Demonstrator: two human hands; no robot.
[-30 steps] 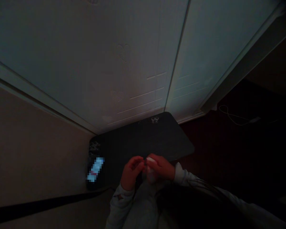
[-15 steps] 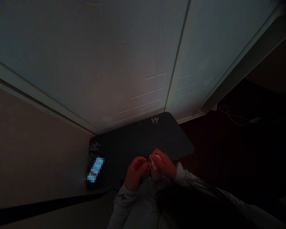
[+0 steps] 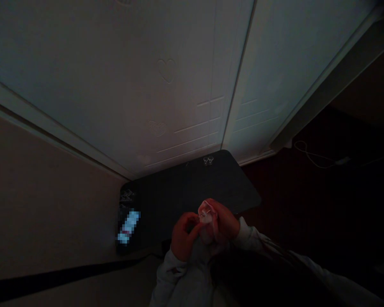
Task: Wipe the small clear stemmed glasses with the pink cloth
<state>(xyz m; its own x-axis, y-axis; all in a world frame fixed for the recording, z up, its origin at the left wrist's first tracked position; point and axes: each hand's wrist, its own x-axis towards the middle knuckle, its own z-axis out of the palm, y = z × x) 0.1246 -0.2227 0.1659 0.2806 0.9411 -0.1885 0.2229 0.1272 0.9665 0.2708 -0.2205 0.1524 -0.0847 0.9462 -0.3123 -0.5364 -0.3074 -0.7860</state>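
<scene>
At the near edge of the dark table, both hands meet around a pale pinkish cloth (image 3: 215, 226). My right hand (image 3: 226, 219) is closed round the cloth from the right, with a fold of it standing up. A small clear, shiny object (image 3: 206, 213) shows in the fold; its kind is too dim to tell. My left hand (image 3: 184, 236) is closed in a pinch, its fingertips at the left side of this object. On the table's far edge stand two small clear glass-like pieces (image 3: 208, 160), side by side.
The dark table (image 3: 166, 192) stands against a white panel (image 3: 185, 76) with heart reliefs. At its left end are a lit, blurred-out screen (image 3: 128, 227) and several clear pieces (image 3: 126, 195). A dark strap (image 3: 83, 269) runs at lower left. A white cable (image 3: 320, 161) lies on the right.
My right hand has turned, so the cloth's fold now opens upward and shows the shiny object. My left hand has shifted slightly right, closer to the cloth.
</scene>
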